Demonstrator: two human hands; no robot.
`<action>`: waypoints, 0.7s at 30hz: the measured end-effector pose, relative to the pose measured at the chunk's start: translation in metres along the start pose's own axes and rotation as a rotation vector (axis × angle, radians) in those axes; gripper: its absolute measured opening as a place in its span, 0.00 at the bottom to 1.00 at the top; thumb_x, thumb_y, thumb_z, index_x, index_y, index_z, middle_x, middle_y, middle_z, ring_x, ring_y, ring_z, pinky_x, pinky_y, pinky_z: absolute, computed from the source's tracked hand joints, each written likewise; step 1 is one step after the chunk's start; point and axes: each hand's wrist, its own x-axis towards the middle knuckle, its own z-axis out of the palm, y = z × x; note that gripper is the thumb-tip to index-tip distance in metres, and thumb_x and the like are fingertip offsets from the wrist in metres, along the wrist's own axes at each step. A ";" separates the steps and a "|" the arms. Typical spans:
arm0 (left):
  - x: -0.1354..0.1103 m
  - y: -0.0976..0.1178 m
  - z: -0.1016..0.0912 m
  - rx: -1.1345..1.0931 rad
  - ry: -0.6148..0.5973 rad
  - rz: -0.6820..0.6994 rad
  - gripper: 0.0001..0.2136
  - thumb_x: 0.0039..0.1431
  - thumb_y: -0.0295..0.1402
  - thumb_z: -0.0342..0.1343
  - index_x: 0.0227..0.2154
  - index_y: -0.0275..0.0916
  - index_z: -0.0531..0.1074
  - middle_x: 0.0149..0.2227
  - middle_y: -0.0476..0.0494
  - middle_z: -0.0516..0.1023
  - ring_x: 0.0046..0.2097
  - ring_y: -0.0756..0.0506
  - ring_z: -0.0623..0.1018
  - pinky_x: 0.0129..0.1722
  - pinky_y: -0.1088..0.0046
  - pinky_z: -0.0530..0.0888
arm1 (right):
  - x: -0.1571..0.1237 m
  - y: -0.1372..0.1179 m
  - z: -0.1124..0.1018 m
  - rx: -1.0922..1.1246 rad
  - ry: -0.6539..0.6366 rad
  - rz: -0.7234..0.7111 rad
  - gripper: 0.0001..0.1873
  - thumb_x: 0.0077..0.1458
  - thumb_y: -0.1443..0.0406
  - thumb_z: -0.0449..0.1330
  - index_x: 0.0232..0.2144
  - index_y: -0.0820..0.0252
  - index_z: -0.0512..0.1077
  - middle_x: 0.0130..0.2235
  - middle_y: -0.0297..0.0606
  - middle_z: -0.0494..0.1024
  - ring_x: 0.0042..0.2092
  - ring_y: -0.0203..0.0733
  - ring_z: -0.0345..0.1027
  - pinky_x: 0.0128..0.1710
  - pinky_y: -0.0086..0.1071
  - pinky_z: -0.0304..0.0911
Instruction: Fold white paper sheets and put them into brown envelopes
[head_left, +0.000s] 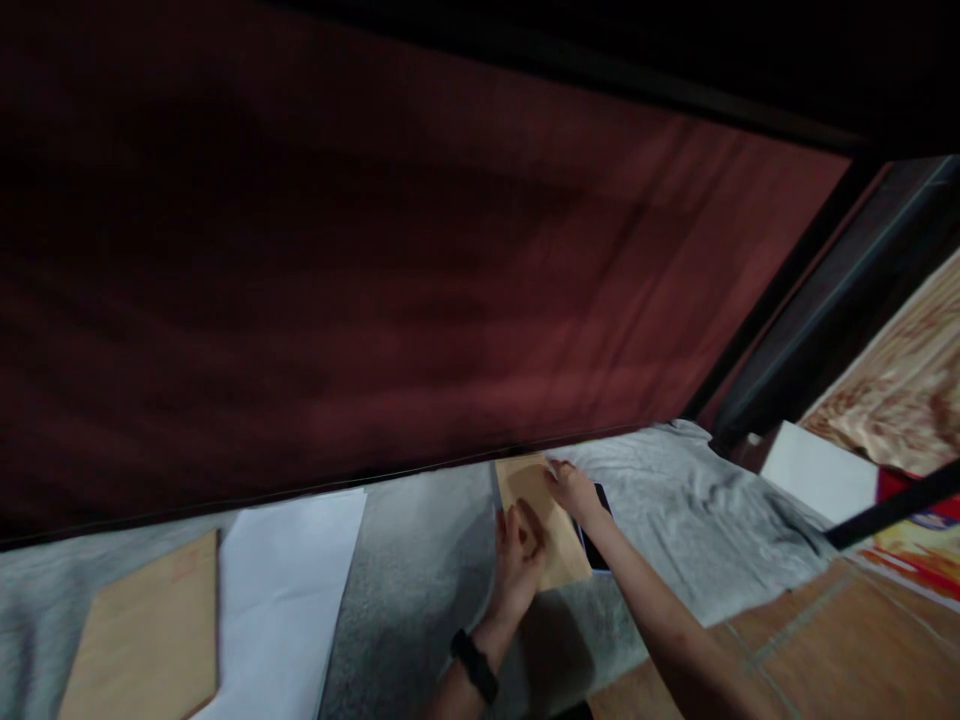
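A small brown paper envelope (564, 555) is between my two hands, tilted over the grey cloth. My left hand (516, 572), with a black band on its wrist, is at the envelope's left edge, fingers bent around it and casting a shadow on the paper. My right hand (571, 490) grips the upper right edge with its fingers closed. Beside the envelope, partly covered by my right forearm, lies a dark flat device like a phone (600, 555). The fingertips under the paper are hidden.
White paper sheets (289, 580) and a larger brown envelope (154, 630) lie to the left on the grey cloth (420, 560). A dark red panel (450, 300) rises behind. To the right are a white box (817, 472), a dark bar and brown floor tiles (862, 650).
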 end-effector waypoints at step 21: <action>-0.049 -0.012 -0.006 0.802 -0.313 0.296 0.35 0.56 0.21 0.49 0.68 0.35 0.53 0.73 0.38 0.35 0.73 0.39 0.39 0.70 0.61 0.47 | 0.054 0.000 0.063 -0.158 0.204 -0.436 0.15 0.65 0.67 0.51 0.47 0.61 0.76 0.50 0.48 0.78 0.57 0.50 0.66 0.60 0.45 0.59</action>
